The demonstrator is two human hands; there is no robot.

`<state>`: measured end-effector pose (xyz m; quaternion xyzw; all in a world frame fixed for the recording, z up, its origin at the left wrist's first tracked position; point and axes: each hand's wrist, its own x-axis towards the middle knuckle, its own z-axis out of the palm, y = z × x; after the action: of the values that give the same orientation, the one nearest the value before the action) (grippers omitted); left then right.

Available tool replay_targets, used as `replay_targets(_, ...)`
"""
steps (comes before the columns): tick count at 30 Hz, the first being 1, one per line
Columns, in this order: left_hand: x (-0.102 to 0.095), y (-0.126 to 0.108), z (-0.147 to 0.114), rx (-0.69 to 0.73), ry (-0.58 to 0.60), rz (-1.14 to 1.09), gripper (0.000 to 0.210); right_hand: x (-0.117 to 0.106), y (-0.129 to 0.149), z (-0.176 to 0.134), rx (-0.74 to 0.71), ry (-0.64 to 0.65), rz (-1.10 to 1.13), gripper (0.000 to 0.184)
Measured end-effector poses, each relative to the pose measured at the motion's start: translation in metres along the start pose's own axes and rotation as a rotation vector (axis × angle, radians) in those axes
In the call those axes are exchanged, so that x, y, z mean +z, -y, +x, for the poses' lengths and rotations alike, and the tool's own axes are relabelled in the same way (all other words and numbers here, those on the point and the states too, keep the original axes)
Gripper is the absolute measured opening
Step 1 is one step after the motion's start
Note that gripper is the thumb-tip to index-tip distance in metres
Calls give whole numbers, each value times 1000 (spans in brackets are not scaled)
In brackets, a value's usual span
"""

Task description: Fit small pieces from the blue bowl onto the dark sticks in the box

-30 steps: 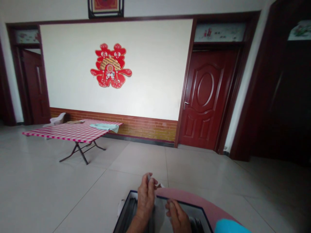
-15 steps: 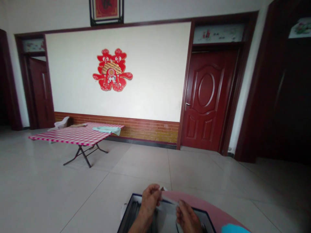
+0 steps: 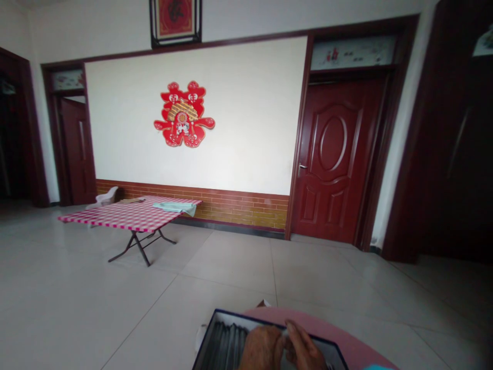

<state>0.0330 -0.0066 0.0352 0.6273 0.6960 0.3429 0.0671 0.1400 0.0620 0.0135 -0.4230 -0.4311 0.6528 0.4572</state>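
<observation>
My left hand [image 3: 262, 347] is closed, its back toward me, over the middle of an open shallow box [image 3: 205, 336] with dark blue edges. Pressed up against it is my right hand [image 3: 306, 349], fingers bent and pinched together. Between the two hands a bit of a thin pale strip [image 3: 285, 335] shows; its kind cannot be made out, and most of it is hidden by the fingers. Several long dark rods [image 3: 228, 339] lie side by side in the left part of the box. The right part is mostly covered by my hands.
The box rests on a pink round tabletop [image 3: 354, 341]; a bright blue thing [image 3: 377, 367] shows at the bottom edge. Farther off stand a folding table [image 3: 127, 218] with a checked cover, a pale cloth [image 3: 175, 207] on it, and a white chair [image 3: 108, 197]. A red door [image 3: 333, 149] is shut.
My left hand has moved right and down to meet my right hand. The pale strip, stretched between them before, is now mostly hidden. The whole view has shifted slightly.
</observation>
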Motion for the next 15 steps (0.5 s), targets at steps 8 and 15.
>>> replay_targets(8, 18, -3, 7, 59, -113, 352, 14, 3, -11, 5, 161, 202, 265, 39)
replay_targets(15, 27, 6, 5, 68, -134, 454, 21, -1, -12, 7, 169, 91, 296, 38)
